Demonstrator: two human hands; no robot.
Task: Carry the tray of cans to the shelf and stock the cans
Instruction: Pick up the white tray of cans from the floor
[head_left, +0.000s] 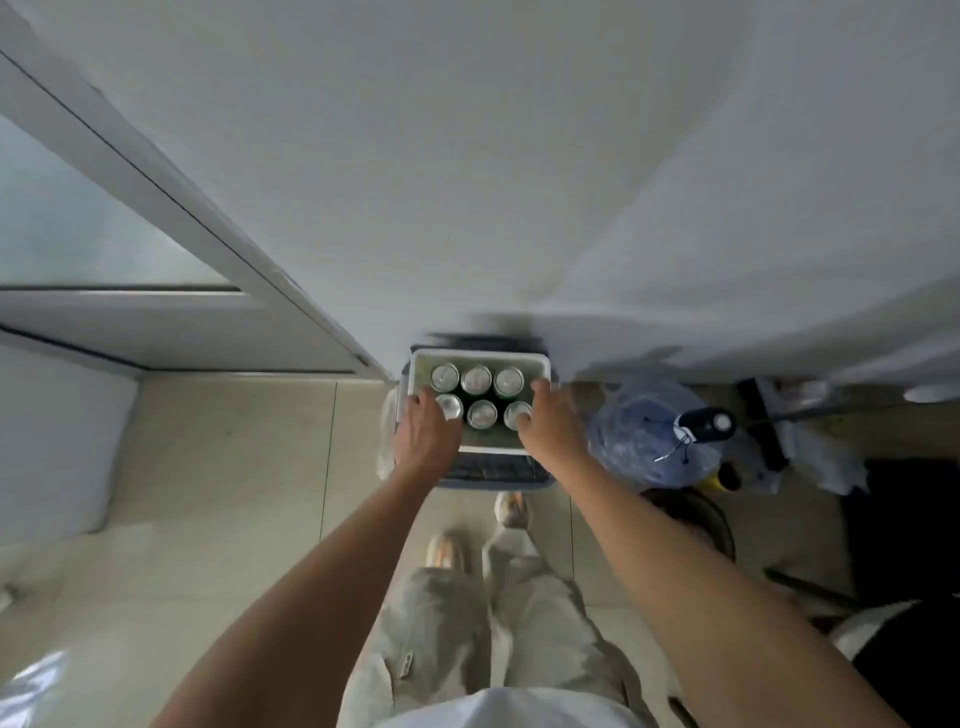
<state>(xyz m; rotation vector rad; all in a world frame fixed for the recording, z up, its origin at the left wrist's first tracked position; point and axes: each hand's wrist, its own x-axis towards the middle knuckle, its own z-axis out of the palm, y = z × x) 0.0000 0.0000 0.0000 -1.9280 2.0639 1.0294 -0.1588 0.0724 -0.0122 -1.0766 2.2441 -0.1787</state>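
Note:
A white tray (480, 356) holds several silver-topped cans (476, 380) in two rows. It rests on a blue-grey slatted crate (493, 474) against the white wall. My left hand (426, 434) is on the tray's left side, fingers over the left rim and thumb by the front-left can. My right hand (551, 422) is on the right side, fingers up along the right rim and thumb over the front-right can. Both hands partly hide the front corner cans. No shelf is in view.
A large water bottle wrapped in a clear plastic bag (649, 439) stands just right of the crate, with bags and dark clutter (779, 441) beyond it. A glass door with a white frame (156, 322) is at the left. My legs and shoes stand on the beige tile floor (234, 467).

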